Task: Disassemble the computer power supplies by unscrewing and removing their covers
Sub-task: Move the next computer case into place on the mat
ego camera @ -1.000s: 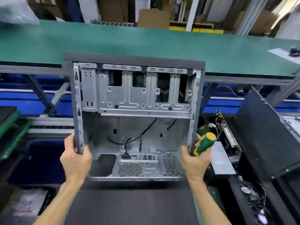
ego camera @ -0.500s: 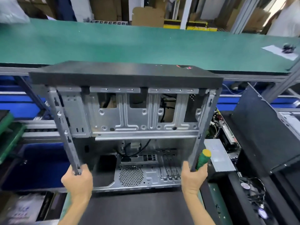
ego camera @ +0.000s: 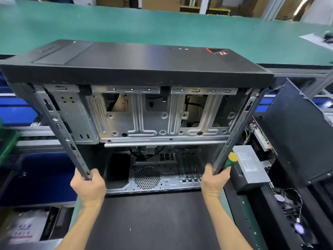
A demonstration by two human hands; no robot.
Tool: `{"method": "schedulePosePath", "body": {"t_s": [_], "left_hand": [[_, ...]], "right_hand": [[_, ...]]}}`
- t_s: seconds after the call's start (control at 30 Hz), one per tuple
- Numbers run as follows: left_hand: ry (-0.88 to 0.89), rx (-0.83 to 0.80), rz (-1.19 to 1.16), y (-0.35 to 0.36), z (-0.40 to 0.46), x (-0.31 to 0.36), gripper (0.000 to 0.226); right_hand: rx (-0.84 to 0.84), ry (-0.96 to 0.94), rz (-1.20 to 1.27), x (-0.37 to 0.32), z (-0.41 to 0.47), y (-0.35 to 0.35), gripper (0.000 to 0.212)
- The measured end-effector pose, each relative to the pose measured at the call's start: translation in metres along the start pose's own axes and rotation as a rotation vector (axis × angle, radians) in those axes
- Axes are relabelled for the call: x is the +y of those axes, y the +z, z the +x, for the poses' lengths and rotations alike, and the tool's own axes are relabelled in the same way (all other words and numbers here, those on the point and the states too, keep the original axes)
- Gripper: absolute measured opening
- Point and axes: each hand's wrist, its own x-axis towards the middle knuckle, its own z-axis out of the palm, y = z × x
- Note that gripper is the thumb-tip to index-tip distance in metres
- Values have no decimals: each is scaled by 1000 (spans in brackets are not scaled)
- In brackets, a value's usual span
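An open, gutted computer case [ego camera: 144, 123] is held up in front of me, its black front panel [ego camera: 135, 64] on top and its bare metal inside facing me. My left hand [ego camera: 89, 186] grips the case's left frame rail near its lower end. My right hand [ego camera: 214, 181] grips the right frame rail together with a green and yellow screwdriver [ego camera: 229, 161]. A grey power supply [ego camera: 250, 165] lies on its side to the right of the case, close to my right hand.
A green conveyor belt [ego camera: 162, 26] runs across behind the case. A black mat [ego camera: 153, 222] lies below my arms. At the right stand a black side panel [ego camera: 297, 132], a circuit board [ego camera: 261, 136] and loose fans with cables [ego camera: 292, 213]. Blue bins [ego camera: 36, 177] sit at the left.
Both hands have lifted and tilted the case toward me, so its black front panel now shows as a broad top surface. The grips on the rails are unchanged.
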Motion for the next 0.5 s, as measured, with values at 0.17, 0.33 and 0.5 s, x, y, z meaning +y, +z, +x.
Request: {"method": "schedulePosePath", "body": {"t_s": [0.17,0.33,0.5], "left_hand": [[34,-18,-9,14,15,-4,10],[81,-27,-65,24,26,-6,26],[59,-39,-120,32,32,-11,38]], "right_hand": [[18,-40,-1,9,11,12,66],[14,-46,29,21,18,26,58],[43,-46,34,32,24,34,52]]}}
